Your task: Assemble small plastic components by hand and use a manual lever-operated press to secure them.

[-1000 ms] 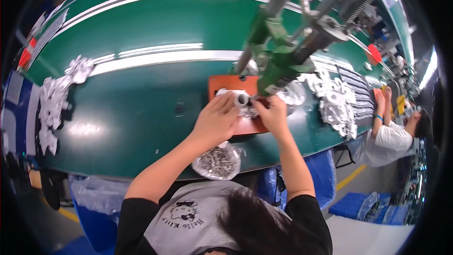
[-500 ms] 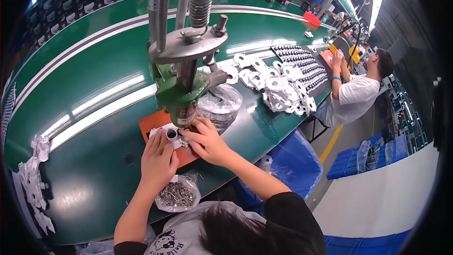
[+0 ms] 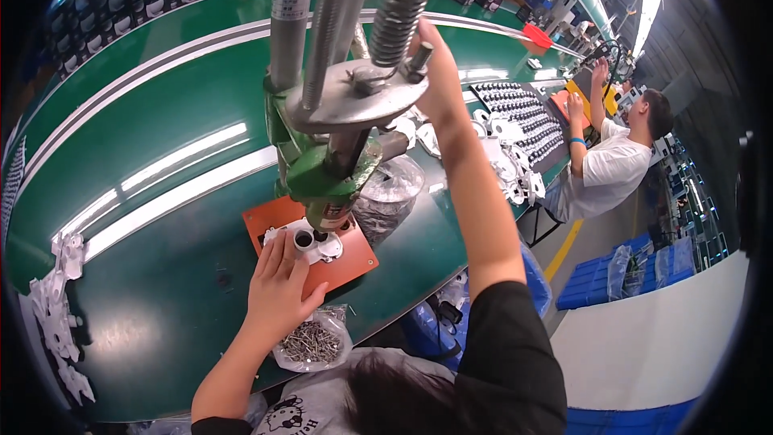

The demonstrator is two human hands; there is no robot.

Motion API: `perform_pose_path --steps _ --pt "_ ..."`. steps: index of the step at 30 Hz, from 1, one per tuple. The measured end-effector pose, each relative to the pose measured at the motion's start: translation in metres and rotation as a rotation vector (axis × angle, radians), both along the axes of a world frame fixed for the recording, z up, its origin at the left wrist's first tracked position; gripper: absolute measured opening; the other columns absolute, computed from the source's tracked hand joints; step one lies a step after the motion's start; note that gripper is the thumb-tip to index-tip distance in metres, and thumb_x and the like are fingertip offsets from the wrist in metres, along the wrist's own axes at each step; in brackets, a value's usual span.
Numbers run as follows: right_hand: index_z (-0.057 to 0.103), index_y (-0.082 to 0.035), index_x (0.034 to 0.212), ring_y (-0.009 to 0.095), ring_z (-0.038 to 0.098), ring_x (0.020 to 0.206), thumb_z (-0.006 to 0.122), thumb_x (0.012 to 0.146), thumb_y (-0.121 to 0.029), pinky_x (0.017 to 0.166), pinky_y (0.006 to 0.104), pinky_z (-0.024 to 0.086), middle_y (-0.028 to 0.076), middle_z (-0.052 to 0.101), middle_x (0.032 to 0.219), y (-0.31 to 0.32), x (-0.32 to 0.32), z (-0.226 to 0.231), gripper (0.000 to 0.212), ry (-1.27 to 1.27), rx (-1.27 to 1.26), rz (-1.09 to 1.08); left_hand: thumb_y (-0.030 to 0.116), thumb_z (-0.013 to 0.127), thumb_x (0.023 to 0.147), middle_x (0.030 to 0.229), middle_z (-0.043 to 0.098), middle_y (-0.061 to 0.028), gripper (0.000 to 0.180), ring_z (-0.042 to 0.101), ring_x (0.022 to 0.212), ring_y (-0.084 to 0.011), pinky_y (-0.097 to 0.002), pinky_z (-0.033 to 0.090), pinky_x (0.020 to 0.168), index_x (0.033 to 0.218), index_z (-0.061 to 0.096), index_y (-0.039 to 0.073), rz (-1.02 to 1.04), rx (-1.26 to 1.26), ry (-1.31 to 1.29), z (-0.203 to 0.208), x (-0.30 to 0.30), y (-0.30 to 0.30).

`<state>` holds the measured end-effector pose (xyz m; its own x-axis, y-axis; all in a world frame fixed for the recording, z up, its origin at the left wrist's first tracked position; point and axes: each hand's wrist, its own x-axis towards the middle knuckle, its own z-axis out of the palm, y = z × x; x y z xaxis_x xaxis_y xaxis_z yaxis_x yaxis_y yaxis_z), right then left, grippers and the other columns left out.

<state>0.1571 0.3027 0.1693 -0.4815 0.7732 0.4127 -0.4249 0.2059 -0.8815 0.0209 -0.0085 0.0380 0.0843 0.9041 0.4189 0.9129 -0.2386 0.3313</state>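
Observation:
On an orange plate (image 3: 348, 272) lies a white moulded part (image 3: 328, 250) with a round, dark-centred collar. My left hand (image 3: 278, 282) rests on its near left side, fingers stretched out and thumb apart. Over the part hangs the green head (image 3: 322, 181) of a press, with a metal disc (image 3: 354, 105), rods and a coil spring (image 3: 411, 4) above. Raised at the far side of the spring is my right hand (image 3: 439, 60); its fingers are mostly hidden behind the press, so their grip cannot be made out.
A plastic bag of screws (image 3: 312, 345) sits by the near edge. Behind the press stands a clear bag (image 3: 392, 208). White parts (image 3: 515, 173) pile up at right beside a tray of black pieces (image 3: 527, 125); more white parts (image 3: 55, 314) lie far left. A co-worker (image 3: 616, 153) sits at right.
My right hand has left the white part and risen to the upper press. My left hand stays on the part. The view has shifted slightly, and the co-worker's one hand has lifted.

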Motion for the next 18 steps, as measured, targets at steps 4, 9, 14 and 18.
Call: perform_pose_path --steps 4,9,14,18 --pt "0.048 -0.005 0.118 0.024 0.062 0.082 0.052 0.091 -0.028 0.066 0.033 0.055 0.014 0.06 0.1 0.033 -0.071 0.071 0.035 -0.044 -0.156 0.328 0.031 0.069 0.072 0.128 0.045 -0.0267 0.045 0.04 0.124 -0.0391 -0.0468 0.031 0.103 0.1 0.057 -0.002 0.0 0.017 0.004 -0.005 0.005 0.005" --pt "0.061 0.001 0.072 0.015 0.05 0.049 0.057 0.082 -0.026 0.046 0.0288 0.038 0.005 0.055 0.059 -0.008 -0.089 0.128 0.028 -0.221 0.238 -0.204 0.032 0.068 0.073 0.127 0.046 -0.0265 0.043 0.039 0.125 -0.0379 -0.046 0.03 0.105 0.099 0.056 0.0 0.031 -0.003 0.018 -0.006 0.005 0.003" --pt "0.057 -0.003 0.096 0.015 0.058 0.065 0.055 0.087 -0.026 0.063 0.0285 0.047 0.005 0.061 0.08 -0.14 0.055 0.066 0.024 0.395 0.652 -0.091 0.035 0.066 0.075 0.126 0.047 -0.0266 0.043 0.04 0.124 -0.0382 -0.0451 0.029 0.106 0.098 0.057 0.001 0.047 0.001 0.046 0.0 0.002 -0.004" --pt "0.044 -0.015 0.049 0.02 0.05 0.059 0.057 0.072 -0.026 0.084 0.043 0.033 -0.001 0.05 0.055 -0.274 0.153 -0.056 0.029 0.28 0.434 -0.304 0.036 0.065 0.075 0.127 0.046 -0.0262 0.044 0.037 0.126 -0.0372 -0.0454 0.029 0.106 0.098 0.056 -0.001 0.01 -0.029 0.066 -0.006 0.004 -0.002"
